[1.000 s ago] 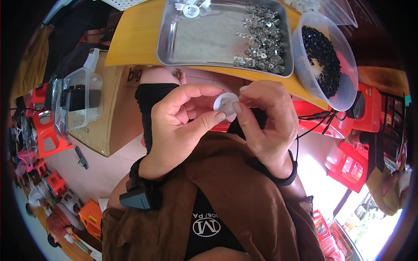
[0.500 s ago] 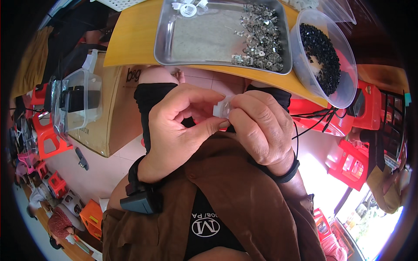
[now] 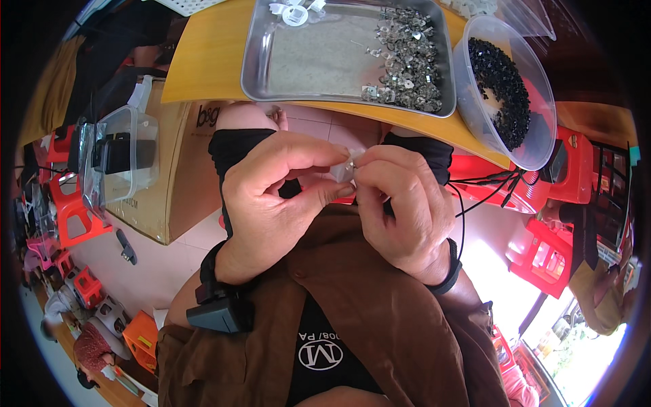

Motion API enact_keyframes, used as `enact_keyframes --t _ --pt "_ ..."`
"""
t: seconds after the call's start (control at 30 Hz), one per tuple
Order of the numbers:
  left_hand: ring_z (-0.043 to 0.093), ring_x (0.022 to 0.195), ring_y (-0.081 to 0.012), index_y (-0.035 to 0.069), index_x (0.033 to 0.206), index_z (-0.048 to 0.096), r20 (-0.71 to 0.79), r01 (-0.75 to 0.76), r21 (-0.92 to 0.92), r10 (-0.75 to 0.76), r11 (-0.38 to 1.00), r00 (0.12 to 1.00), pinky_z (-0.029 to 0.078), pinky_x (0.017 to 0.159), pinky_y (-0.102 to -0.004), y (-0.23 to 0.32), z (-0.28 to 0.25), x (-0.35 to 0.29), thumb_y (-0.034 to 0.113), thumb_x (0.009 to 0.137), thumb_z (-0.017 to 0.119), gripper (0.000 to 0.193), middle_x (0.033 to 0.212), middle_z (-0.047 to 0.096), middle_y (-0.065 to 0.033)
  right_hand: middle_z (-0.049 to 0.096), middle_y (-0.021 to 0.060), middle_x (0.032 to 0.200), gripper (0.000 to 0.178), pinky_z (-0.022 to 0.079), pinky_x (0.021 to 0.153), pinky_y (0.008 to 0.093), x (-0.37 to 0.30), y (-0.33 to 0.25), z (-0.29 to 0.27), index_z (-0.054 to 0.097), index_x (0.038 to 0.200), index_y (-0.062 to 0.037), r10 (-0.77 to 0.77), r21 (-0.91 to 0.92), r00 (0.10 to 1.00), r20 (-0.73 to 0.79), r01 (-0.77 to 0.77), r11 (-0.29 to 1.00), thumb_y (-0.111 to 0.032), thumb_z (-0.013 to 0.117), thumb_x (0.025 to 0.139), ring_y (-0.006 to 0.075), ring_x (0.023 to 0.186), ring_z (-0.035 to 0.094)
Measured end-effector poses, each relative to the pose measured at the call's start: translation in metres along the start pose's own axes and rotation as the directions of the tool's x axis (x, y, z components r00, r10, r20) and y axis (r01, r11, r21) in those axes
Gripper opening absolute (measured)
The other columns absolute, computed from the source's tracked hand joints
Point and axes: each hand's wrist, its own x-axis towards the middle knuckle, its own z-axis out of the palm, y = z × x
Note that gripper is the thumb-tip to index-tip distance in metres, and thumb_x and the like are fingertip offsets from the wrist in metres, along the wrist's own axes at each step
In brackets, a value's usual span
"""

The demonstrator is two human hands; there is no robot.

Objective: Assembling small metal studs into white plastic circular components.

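Above my lap, my left hand [image 3: 268,203] pinches a small white plastic part [image 3: 341,171] between thumb and forefinger. My right hand [image 3: 407,210] is closed in a pinch at the part's right side, its fingertips meeting there. A tiny shiny bit glints at those fingertips; I cannot tell whether it is a loose metal piece or belongs to the part. Beyond my hands, a metal tray [image 3: 325,96] on the table holds a heap of small metal pieces [image 3: 410,64] on its right. Several white plastic parts [image 3: 295,15] lie at its far left.
Right of the tray, a clear round tub [image 3: 461,85] holds small black pieces [image 3: 502,88]. The yellow table [image 3: 203,61] edge runs just beyond my hands. A cardboard box [image 3: 183,163] and clear plastic container [image 3: 146,152] stand left. Black cables [image 3: 498,197] and red stools [image 3: 542,254] are right.
My right hand has shifted slightly, its fingers now pinching at the part's right edge instead of covering it. The white part has turned a little in my left hand.
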Motion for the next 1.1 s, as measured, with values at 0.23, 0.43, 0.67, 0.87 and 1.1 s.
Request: enact_keyframes --t 0.23,0.43,0.67,0.87,1.1 --pt "0.062 0.087 -0.0144 -0.003 0.097 0.063 -0.066 -0.004 -0.026 0.002 1.0 0.998 0.052 0.074 -0.0241 -0.002 0.0 0.003 -0.017 0.071 0.064 0.029 0.099 0.063 -0.0092 0.062 0.0177 0.1 0.023 0.044 0.044 0.023 -0.005 -0.001 0.001 0.061 0.093 0.001 -0.275 -0.301 0.946 0.17 0.316 0.9 0.001 0.062 0.07 0.0133 0.057 0.057" --pt "0.062 0.09 -0.0147 -0.002 0.098 0.062 -0.075 0.017 0.045 -0.013 0.999 0.997 0.052 0.077 -0.0249 -0.004 -0.003 0.005 -0.018 0.073 0.061 0.029 0.099 0.062 -0.009 0.06 0.0206 0.106 0.027 0.049 0.05 0.0242 -0.002 -0.009 0.001 0.062 0.098 0.0033 -0.253 -0.425 0.9 0.355 0.396 0.814 0.001 0.063 0.071 0.0135 0.064 0.06" --pt "0.062 0.094 -0.0163 -0.005 0.102 0.059 -0.085 0.149 -0.209 -0.17 0.966 0.982 0.053 0.081 -0.0273 -0.004 0.0 0.001 -0.014 0.078 0.062 0.026 0.1 0.062 -0.0104 0.059 0.0082 0.097 0.037 0.05 0.059 0.0275 0.0 0.004 0.003 0.065 0.099 -0.0028 0.045 0.055 0.994 0.104 -0.051 0.997 0.011 0.067 0.065 0.0189 0.072 0.06" --pt "0.062 0.096 -0.0183 -0.006 0.106 0.056 0.032 0.318 -0.419 -0.336 0.85 0.941 0.053 0.084 -0.0302 -0.004 -0.002 0.001 -0.009 0.081 0.063 0.027 0.104 0.062 -0.0145 0.059 0.0062 0.086 0.026 0.047 0.056 0.0258 0.0 0.006 0.001 0.067 0.097 -0.0064 0.339 0.343 0.932 0.126 -0.362 0.867 0.005 0.066 0.073 0.0162 0.067 0.058" --pt "0.062 0.094 -0.0184 -0.006 0.108 0.054 0.02 0.28 -0.392 -0.297 0.876 0.955 0.053 0.084 -0.0308 -0.002 0.0 0.001 -0.009 0.081 0.063 0.028 0.103 0.062 -0.0139 0.057 0.0074 0.083 0.027 0.048 0.054 0.0318 -0.004 0.013 0.005 0.065 0.091 -0.0048 0.029 0.006 1.0 -0.006 -0.029 1.0 0.0 0.072 0.066 0.0234 0.066 0.057"
